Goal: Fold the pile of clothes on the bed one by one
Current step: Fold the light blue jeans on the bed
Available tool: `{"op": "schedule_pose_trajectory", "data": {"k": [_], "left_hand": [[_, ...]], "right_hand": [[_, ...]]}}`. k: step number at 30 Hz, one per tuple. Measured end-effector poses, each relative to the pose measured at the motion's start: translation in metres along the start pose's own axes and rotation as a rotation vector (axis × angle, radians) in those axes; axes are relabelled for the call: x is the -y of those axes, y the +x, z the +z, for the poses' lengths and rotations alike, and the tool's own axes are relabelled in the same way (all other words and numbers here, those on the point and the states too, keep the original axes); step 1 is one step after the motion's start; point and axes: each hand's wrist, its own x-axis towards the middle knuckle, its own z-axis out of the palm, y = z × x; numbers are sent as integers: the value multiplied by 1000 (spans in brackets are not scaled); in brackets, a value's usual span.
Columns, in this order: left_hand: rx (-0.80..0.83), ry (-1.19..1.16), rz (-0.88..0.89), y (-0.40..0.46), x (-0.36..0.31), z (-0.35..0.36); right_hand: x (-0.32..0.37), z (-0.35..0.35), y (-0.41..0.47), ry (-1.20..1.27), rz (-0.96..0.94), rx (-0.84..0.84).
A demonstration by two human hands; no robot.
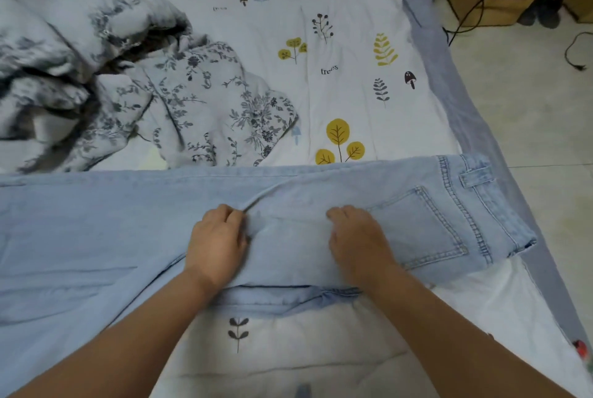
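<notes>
Across the near part of the bed (pixel 353 28) lies a pair of pale blue jeans (pixel 96 221) — waistband and back pocket to the right, legs running left. Both hands rest on the seat area: the left hand (pixel 216 243) pinches a ridge of denim, the right hand (pixel 357 240) presses down with curled fingers — whether its grip holds cloth I cannot tell. A floral garment (pixel 205 99) lies crumpled beyond.

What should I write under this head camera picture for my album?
Two hands, left hand and right hand, gather light blue jeans on a leaf-print bed sheet.
</notes>
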Motion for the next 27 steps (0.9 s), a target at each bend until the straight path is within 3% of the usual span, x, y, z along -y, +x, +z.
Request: {"op": "schedule_pose_trajectory", "data": {"k": [4, 10, 14, 17, 20, 24, 27], "left_hand": [[103, 39, -274, -32, 42, -14], [151, 127, -419, -48, 94, -27], [65, -52, -384, -45, 115, -36], [-57, -129, -282, -40, 126, -44], [-81, -249, -184, -39, 134, -56], [74, -291, -101, -35, 151, -73], [317, -123, -124, -35, 176, -82]], "right_hand": [[45, 9, -4, -3, -177, -36], [97, 36, -8, 9, -297, -26], [134, 50, -7, 44, -300, -49], [171, 52, 5, 54, -253, -69], [207, 57, 25, 10, -226, -56], [238, 59, 49, -154, -249, 82], [242, 54, 61, -172, -213, -58]]}}
